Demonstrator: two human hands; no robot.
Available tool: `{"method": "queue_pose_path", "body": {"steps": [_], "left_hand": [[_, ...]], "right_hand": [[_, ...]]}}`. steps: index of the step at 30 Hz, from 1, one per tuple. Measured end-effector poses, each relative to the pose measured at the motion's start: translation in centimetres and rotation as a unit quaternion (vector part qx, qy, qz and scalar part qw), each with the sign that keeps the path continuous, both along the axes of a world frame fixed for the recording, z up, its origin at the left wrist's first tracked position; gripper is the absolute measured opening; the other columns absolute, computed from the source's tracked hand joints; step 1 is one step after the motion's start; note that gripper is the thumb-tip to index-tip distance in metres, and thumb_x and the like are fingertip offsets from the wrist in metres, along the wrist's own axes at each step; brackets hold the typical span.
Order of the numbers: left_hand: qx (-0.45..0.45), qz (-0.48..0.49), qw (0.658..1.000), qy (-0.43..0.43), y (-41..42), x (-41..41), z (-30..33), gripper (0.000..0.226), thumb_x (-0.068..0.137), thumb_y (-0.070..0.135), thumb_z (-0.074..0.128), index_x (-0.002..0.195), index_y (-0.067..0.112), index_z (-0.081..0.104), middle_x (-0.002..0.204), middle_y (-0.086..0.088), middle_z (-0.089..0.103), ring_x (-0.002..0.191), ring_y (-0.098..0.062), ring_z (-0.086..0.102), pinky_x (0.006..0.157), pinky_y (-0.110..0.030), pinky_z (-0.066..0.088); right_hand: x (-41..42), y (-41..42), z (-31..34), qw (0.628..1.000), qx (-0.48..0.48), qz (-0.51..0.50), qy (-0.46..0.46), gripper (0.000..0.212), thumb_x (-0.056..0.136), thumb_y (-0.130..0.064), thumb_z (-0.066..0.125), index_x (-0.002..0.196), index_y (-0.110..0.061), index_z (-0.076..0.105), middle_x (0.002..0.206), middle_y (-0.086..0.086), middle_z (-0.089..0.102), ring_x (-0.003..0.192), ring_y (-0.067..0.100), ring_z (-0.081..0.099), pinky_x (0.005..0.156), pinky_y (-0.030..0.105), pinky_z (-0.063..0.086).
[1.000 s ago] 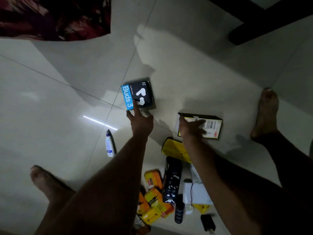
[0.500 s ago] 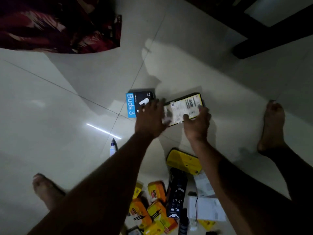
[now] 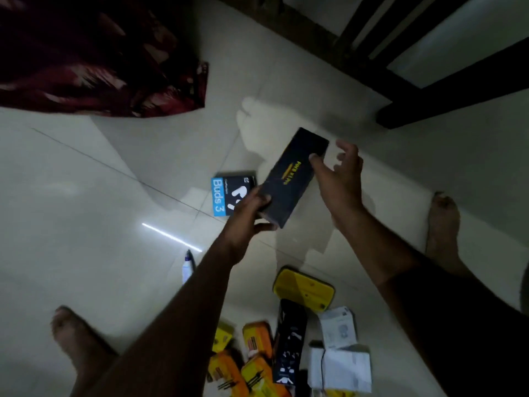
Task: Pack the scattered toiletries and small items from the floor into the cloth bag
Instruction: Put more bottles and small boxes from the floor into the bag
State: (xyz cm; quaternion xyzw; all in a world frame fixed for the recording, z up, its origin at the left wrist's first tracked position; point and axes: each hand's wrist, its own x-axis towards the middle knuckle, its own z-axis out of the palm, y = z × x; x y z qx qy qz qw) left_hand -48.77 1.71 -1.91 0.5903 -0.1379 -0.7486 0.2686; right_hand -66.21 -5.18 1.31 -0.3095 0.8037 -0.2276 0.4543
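Note:
My left hand grips the lower end of a long black phone box with yellow lettering, held tilted above the floor. My right hand hovers at the box's upper right with fingers spread, only the thumb tip at its edge. A black and blue "Buds 3" box lies on the tiles just left of my left hand. The dark red patterned cloth bag lies at the top left. Nearer me lie a yellow case, a narrow black box, orange packets and white papers.
A small white tube lies beside my left forearm. My bare feet rest on the pale tiled floor, one at the lower left and one at the right. Dark wooden furniture legs stand at the top right.
The phone box came off the floor, passed from my right hand into my left, and turned over so its black face shows. My right hand has opened.

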Motion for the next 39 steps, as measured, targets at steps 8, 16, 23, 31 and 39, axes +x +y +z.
{"method": "queue_pose_path", "body": {"steps": [8,16,23,31,39], "left_hand": [[-0.011,0.105,0.991,0.077,-3.4,8.1,17.2,0.052,0.096,0.049,0.041,0.135,0.023,0.062,0.125,-0.011,0.070,0.110,-0.025,0.066,0.085,-0.046,0.059],[-0.152,0.142,0.974,-0.092,-9.0,14.7,34.0,0.050,0.092,0.049,0.067,0.139,0.035,0.057,0.131,0.000,0.070,0.119,-0.024,0.068,0.088,-0.052,0.060],[-0.164,0.175,0.908,-0.343,-16.1,23.8,40.4,0.040,0.083,0.058,0.069,0.082,0.017,0.069,0.075,0.004,0.073,0.079,-0.027,0.072,0.079,-0.040,0.058],[-0.187,0.001,0.839,-0.511,-23.8,25.9,35.9,0.057,0.093,0.068,0.049,0.112,0.019,0.071,0.121,-0.013,0.069,0.115,-0.036,0.062,0.098,-0.046,0.052],[-0.187,-0.131,0.754,-0.616,-23.4,27.0,31.7,0.056,0.100,0.069,0.029,0.130,0.028,0.052,0.130,-0.009,0.066,0.114,-0.035,0.062,0.093,-0.051,0.052]], "right_hand": [[10.3,-4.2,15.0,0.969,-0.003,0.073,-0.234,0.098,0.076,-0.061,0.077,0.149,-0.059,0.010,0.146,-0.010,0.053,0.122,0.009,0.059,0.094,0.028,0.049],[19.5,-10.9,26.9,0.945,-0.042,0.197,-0.259,0.077,0.085,-0.052,0.073,0.148,-0.035,0.034,0.114,-0.013,0.068,0.107,0.003,0.067,0.099,0.032,0.052],[25.2,-14.8,31.0,0.922,-0.049,0.231,-0.307,0.011,0.102,-0.036,0.053,0.100,-0.028,0.061,0.116,0.007,0.067,0.081,0.022,0.071,0.064,0.036,0.058],[30.7,-18.1,29.4,0.925,-0.052,0.205,-0.316,0.040,0.094,-0.039,0.058,0.130,-0.023,0.057,0.126,0.004,0.067,0.117,0.024,0.064,0.100,0.048,0.054],[26.9,-17.4,26.9,0.946,-0.068,0.253,-0.189,0.045,0.100,-0.025,0.055,0.145,-0.021,0.050,0.143,0.006,0.055,0.129,0.018,0.054,0.112,0.042,0.044]]}}
